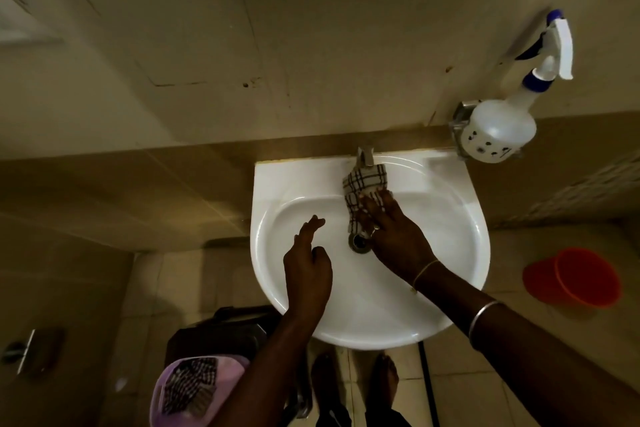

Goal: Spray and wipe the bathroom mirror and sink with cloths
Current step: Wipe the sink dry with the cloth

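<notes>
A white sink [263, 191] is seen from above, fixed against a beige tiled wall, with a metal tap [365, 156] at the middle of its back edge. A checked cloth [363, 180] is draped from just below the tap down the back slope of the basin, its lower end reaching almost to the drain [358, 242]. The cloth is pressed against the porcelain by the right hand [394, 232], whose fingers are laid flat and fairly straight over the lower half of the fabric; the grip is not closed round it. A thin band and a metal bangle [483, 317] are worn on the right forearm. The left hand [308, 267] is held over the left part of the basin, apart from the cloth, with its grip open, the fingers loosely extended and nothing held. A white spray bottle [502, 125] with a blue collar is seated in a metal holder on the wall, just beyond the sink's back right corner. An orange bucket [571, 277] is stood on the floor to the right. At lower left, a second checked cloth [188, 385] is lying in a lilac tub [228, 366]. Bare feet [323, 378] are visible on the floor tiles beneath the sink's front edge.
</notes>
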Demonstrator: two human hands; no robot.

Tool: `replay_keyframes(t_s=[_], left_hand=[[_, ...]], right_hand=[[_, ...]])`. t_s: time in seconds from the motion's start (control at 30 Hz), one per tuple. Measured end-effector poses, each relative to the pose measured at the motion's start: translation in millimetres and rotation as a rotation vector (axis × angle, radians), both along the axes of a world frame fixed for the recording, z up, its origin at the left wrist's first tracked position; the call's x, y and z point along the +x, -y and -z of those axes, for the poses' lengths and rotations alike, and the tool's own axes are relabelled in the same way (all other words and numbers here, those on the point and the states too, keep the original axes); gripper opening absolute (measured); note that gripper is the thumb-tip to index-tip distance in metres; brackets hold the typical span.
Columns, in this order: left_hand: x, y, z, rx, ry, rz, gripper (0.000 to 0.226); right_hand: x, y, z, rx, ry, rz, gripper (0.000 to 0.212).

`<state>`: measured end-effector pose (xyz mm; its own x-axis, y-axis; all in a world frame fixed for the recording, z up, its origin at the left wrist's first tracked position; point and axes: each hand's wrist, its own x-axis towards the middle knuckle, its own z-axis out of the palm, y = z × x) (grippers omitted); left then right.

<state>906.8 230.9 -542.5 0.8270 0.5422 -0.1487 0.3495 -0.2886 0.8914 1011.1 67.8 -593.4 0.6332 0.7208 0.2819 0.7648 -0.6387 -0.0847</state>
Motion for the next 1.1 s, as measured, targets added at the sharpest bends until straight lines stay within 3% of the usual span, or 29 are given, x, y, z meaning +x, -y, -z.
replay_keyframes(t_s=[0.13, 0.47, 0.53, 0.7, 0.77, 0.93, 1.03, 1.1], left_hand=[[0, 0, 3, -0.016, 0.000, 0.003, 0.061], [0, 1, 10, -0.011, -0.024, 0.012, 0.060], [-1, 2, 12, -0.010, -0.021, 0.007, 0.060], [1, 9, 9, -0.034, -0.025, 0.007, 0.059], [1, 7, 8, -0.034, -0.026, 0.008, 0.059], [2, 0, 9, -0.018, -0.033, 0.006, 0.061], [0, -2, 10, -0.014, -0.041, 0.004, 0.059], [0, 0, 9, -0.015, -0.037, -0.004, 0.058]], right_hand=[[17, -20, -16, -0.007, -0.134, 0.162, 0.070], [36, -49, -23, 0.212, -0.322, 0.284, 0.055], [38, -48, -24, 0.164, -0.245, 0.245, 0.051], [50, -19, -12, -0.178, -0.089, -0.026, 0.046], [50, -10, -7, -0.187, -0.086, -0.064, 0.045], [25, 7, 1, -0.013, -0.254, -0.027, 0.050], [10, 15, 2, 0.092, -0.256, 0.041, 0.051], [-1, 18, 1, 0.265, -0.286, 0.129, 0.055]])
